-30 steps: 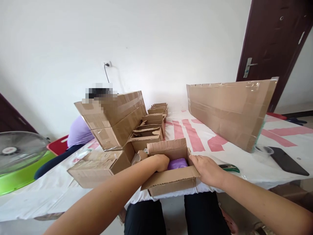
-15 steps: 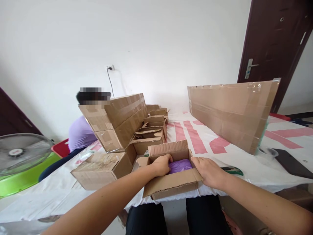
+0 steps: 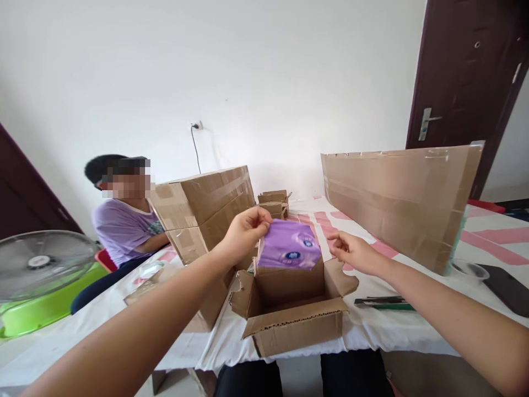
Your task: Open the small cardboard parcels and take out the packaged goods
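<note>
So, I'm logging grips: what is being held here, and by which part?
The left hand pinches the purple packet by its upper left corner. The right hand holds nothing.

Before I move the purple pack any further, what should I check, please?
1. Left hand pinches the purple pack at its top corner: ok.
2. Right hand open, beside the pack, not holding it: ok.
3. Pack fully out of the open box: cannot tell; the far flap hides its lower edge.
4. The side flaps spread open: ok.
5. Green-handled tool lies right of the box, apart from both hands: ok.
</note>
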The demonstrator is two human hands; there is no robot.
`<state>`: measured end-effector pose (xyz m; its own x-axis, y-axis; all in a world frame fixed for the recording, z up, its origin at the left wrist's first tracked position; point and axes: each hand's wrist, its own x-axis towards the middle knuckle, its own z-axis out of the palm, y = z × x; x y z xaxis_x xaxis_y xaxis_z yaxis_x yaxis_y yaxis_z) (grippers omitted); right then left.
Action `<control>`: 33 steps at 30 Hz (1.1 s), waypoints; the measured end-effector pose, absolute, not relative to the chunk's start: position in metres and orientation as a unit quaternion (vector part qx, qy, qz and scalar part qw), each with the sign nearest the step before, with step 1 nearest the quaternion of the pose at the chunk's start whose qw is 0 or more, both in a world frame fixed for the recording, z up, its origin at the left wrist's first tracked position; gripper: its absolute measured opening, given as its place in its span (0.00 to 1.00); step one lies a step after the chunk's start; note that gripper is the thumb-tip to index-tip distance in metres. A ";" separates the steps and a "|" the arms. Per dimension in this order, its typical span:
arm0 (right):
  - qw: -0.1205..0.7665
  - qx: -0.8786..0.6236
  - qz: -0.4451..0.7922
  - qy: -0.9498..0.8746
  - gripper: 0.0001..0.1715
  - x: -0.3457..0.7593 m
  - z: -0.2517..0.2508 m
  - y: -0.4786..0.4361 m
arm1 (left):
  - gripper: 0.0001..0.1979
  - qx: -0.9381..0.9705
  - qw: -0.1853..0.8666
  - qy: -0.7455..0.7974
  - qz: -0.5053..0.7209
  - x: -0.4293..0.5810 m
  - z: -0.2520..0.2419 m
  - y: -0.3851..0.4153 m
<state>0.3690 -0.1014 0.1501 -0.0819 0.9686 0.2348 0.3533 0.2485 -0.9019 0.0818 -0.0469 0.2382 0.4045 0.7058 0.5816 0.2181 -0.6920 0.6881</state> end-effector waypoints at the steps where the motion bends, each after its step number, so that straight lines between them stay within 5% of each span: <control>1: 0.474 -0.488 0.373 -0.631 0.22 0.364 0.154 -0.092 | 0.06 0.784 0.254 0.286 0.489 0.082 0.242 -0.042; 6: 0.485 -0.413 0.488 -0.597 0.37 0.323 0.172 -0.045 | 0.04 0.757 0.185 0.301 0.550 0.096 0.241 -0.007; 17: 0.579 -0.401 0.494 -0.510 0.25 0.295 0.167 0.000 | 0.08 0.799 0.051 0.383 0.461 0.088 0.211 0.026; 27: 0.620 -0.381 0.473 -0.497 0.29 0.386 0.144 -0.109 | 0.08 0.918 0.047 0.230 0.320 0.083 0.205 -0.099; 33: 0.515 -0.477 0.487 -0.519 0.46 0.446 0.092 -0.189 | 0.46 0.958 0.007 0.288 -0.005 0.091 0.169 -0.156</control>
